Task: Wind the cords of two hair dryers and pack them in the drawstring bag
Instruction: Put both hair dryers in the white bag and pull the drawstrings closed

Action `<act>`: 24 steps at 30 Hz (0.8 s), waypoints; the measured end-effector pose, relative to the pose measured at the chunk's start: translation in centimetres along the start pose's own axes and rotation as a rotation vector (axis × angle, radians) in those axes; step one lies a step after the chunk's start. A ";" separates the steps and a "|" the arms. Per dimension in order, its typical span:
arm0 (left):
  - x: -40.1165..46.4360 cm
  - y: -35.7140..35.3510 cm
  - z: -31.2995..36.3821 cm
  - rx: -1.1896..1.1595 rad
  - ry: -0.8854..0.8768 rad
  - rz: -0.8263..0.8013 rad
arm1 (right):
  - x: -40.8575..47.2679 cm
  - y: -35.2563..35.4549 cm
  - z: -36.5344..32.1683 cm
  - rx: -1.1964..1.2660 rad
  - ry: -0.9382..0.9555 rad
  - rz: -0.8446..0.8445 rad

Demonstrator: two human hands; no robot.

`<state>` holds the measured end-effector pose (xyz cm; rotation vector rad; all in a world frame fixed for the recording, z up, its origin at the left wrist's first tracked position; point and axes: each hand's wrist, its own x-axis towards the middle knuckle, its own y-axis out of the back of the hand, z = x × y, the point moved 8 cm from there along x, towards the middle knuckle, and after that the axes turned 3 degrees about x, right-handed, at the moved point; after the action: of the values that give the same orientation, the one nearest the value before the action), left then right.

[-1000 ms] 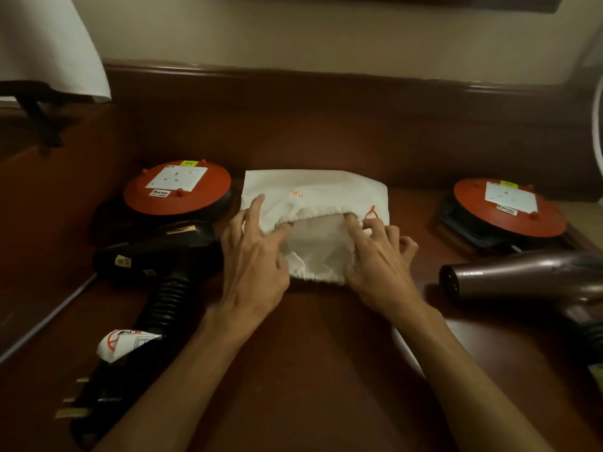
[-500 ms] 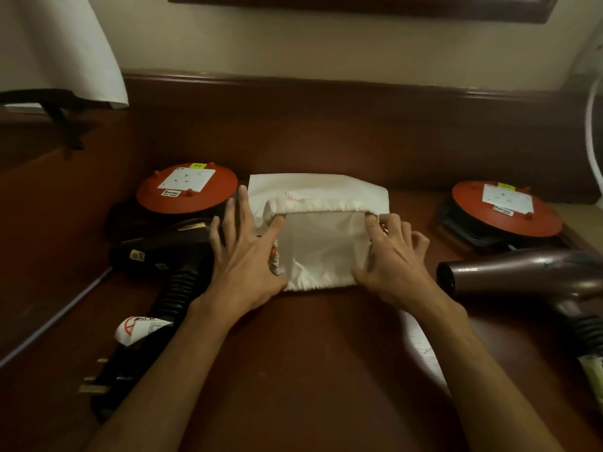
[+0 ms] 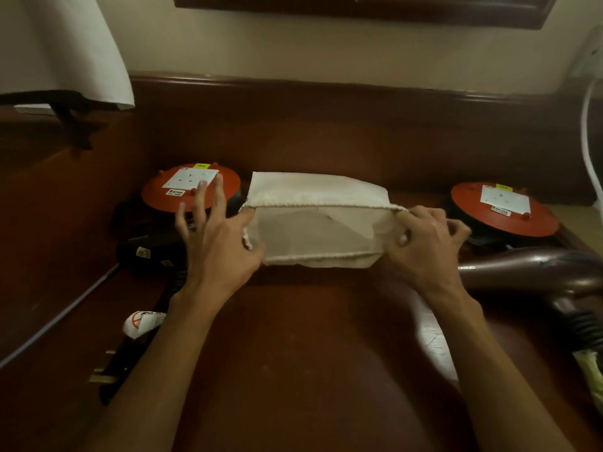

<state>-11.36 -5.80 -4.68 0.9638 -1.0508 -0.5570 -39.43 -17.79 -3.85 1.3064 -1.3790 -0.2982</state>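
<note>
A white drawstring bag [image 3: 318, 197] lies in the middle of the wooden table with its mouth facing me, stretched wide. My left hand [image 3: 217, 243] holds the left side of the mouth with the thumb, its fingers spread. My right hand [image 3: 427, 241] pinches the right side of the rim. A black hair dryer [image 3: 150, 252] lies left of the bag, partly behind my left hand, its wound cord and plug [image 3: 107, 370] trailing toward me. A brown hair dryer [image 3: 528, 269] lies at the right, its cord running off the frame.
Two red cord reels [image 3: 191, 187] [image 3: 504, 208] sit at the back left and back right. A lampshade [image 3: 62, 47] hangs at the upper left. A white cable [image 3: 587, 138] runs down the right wall. A raised wooden back edge [image 3: 326, 89] closes the table.
Both hands have moved apart, pulling the bag's mouth from a narrow gathered opening into a wide one. The camera has tilted up a little.
</note>
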 end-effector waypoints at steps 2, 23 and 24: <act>0.2 1.7 -1.6 -0.092 0.088 0.156 | 0.1 2.2 0.8 0.065 -0.038 0.183; -6.1 2.8 -0.5 -0.642 0.051 0.085 | -5.2 5.0 2.9 0.236 -0.067 0.014; -6.9 2.5 -0.4 -0.648 0.047 0.045 | -5.8 5.1 2.9 0.168 -0.028 -0.029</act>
<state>-13.98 0.96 -5.81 0.3788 -0.7687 -0.7706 -45.97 -12.76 -3.85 1.4664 -1.4342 -0.2242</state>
